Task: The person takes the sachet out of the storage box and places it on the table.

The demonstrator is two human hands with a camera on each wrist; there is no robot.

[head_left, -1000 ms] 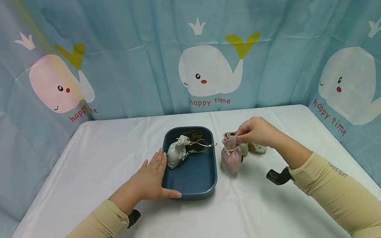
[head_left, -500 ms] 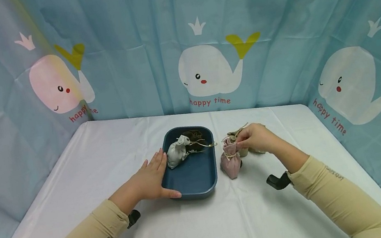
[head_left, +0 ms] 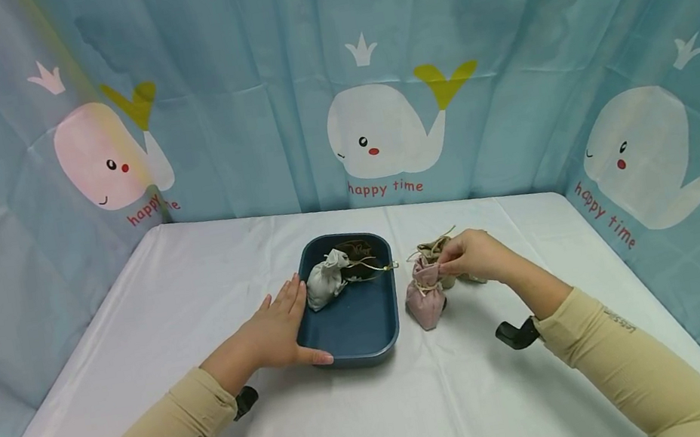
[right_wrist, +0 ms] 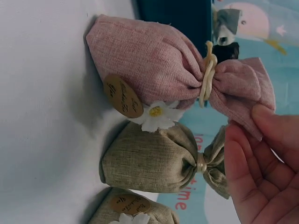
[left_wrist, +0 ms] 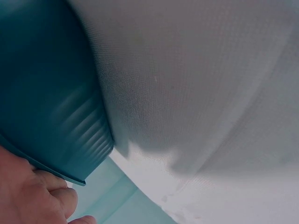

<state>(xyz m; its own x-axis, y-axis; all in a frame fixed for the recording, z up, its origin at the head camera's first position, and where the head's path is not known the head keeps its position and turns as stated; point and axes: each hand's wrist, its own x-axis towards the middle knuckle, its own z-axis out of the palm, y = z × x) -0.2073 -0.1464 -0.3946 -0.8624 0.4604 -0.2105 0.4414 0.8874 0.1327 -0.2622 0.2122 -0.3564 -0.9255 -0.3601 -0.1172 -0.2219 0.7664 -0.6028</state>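
Note:
A dark blue rectangular tray [head_left: 355, 331] holds a light grey cloth pouch [head_left: 324, 283] and a dark brown pouch [head_left: 358, 251]. Along the tray's left side rests my left hand [head_left: 274, 332], fingers spread and thumb at the front corner. Right of the tray, my right hand [head_left: 478, 256] pinches the gathered top of a pink drawstring pouch [head_left: 426, 303] between thumb and fingers. The pink pouch has a cream cord, a white flower and a brown oval tag [right_wrist: 123, 96]. Beside it in the right wrist view stand a tan pouch [right_wrist: 147, 158] and part of another tan pouch [right_wrist: 140, 212].
A white cloth covers the table [head_left: 356, 431]. Blue curtains [head_left: 227, 138] printed with whales hang behind it and at both sides. A cord [head_left: 374, 266] from the pouches in the tray reaches over its right rim.
Over the second, my right hand has brought the pink pouch slightly toward the front, and more of the tan pouch's top shows behind it. The left hand and tray have stayed put.

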